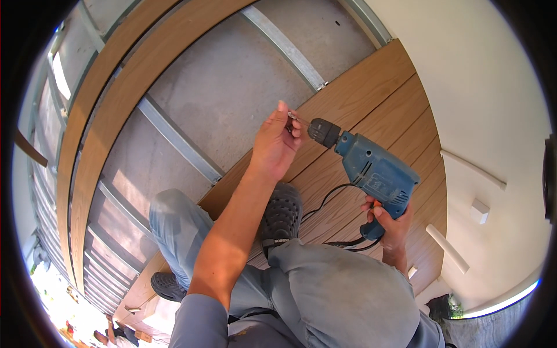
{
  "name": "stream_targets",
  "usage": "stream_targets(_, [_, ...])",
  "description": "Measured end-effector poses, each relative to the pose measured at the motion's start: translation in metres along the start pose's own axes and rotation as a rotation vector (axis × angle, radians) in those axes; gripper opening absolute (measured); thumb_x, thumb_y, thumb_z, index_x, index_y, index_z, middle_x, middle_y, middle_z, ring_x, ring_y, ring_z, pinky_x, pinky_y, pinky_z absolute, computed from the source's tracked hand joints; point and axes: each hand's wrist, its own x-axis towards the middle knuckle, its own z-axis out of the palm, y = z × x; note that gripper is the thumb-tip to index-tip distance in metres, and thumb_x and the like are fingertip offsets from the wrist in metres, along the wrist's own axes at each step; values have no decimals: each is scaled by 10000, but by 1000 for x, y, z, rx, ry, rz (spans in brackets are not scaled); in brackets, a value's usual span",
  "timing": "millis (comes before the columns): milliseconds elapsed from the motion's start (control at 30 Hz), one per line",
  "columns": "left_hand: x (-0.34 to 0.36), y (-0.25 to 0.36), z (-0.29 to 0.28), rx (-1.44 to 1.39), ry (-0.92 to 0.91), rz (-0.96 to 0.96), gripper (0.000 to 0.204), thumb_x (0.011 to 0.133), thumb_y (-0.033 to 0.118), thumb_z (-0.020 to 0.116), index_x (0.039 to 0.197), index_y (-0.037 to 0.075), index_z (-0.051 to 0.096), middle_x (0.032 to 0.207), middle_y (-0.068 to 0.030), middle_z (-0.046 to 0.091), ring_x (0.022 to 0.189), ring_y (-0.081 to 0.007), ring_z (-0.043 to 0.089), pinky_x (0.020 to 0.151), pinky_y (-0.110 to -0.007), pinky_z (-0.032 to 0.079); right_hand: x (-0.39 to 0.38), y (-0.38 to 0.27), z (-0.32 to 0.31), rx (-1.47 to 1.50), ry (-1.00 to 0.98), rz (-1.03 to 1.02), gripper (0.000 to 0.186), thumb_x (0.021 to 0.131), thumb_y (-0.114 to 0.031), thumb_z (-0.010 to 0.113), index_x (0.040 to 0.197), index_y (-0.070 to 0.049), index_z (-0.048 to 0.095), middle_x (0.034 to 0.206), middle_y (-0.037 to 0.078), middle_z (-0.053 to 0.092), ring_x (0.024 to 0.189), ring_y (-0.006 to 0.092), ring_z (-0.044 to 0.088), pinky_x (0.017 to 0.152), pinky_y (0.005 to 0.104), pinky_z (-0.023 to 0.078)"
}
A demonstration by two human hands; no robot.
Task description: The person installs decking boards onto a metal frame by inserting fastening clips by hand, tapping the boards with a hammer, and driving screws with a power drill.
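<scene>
My right hand point(389, 226) grips the handle of a blue corded drill point(374, 168), a finger by its orange trigger. The drill points up-left, its black chuck point(323, 132) close to my left hand point(278, 136). That hand is closed on a small metal piece point(293, 117) at the tip of the bit; whether this is a screw or a fitting I cannot tell. Beneath both hands lie wood-look planks point(409, 98), and the drill's black cord loops across them.
Metal joists point(174, 136) cross a concrete floor point(203, 69). Two long loose boards point(98, 133) curve across the left. A white wall point(493, 87) borders the planks on the right. My knees and dark clogs point(281, 211) are below. Another person point(116, 333) is at the bottom left.
</scene>
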Motion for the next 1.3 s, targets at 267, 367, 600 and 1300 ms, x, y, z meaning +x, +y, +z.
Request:
stream_targets(267, [4, 2, -8, 279, 33, 10, 295, 1049, 371, 627, 912, 111, 611, 744, 21, 591, 658, -75, 526, 581, -236, 419, 3, -2, -11, -42, 9, 11, 539, 828, -31, 778, 1300, 36, 526, 1026, 181, 715, 864, 266, 742, 694, 322, 594])
stream_targets(367, [7, 7, -21, 379, 5, -43, 286, 1043, 346, 646, 897, 106, 592, 738, 19, 582, 647, -71, 513, 574, -238, 407, 5, -9, -23, -194, -3, -54, 594, 809, -13, 793, 1333, 42, 519, 1098, 160, 710, 947, 253, 730, 824, 348, 589])
stream_targets(600, [18, -10, -22, 261, 11, -122, 281, 1041, 326, 653, 899, 94, 583, 737, 25, 560, 628, -66, 475, 560, -237, 389, 32, -50, -28, -381, -365, -5, 854, 803, 22, 786, 1543, 10, 361, 1269, 142, 650, 1082, 223, 685, 976, 356, 526])
stream_targets(1300, [37, -19, -96, 2045, 459, 680, 305, 1018, 263, 605, 780, 73, 609, 775, -116, 659, 742, -342, 657, 649, -451, 544, 160, -123, 8, -742, -303, 154, 782, 886, -119, 787, 1522, 7, 350, 1068, 128, 705, 909, 168, 720, 696, 283, 542])
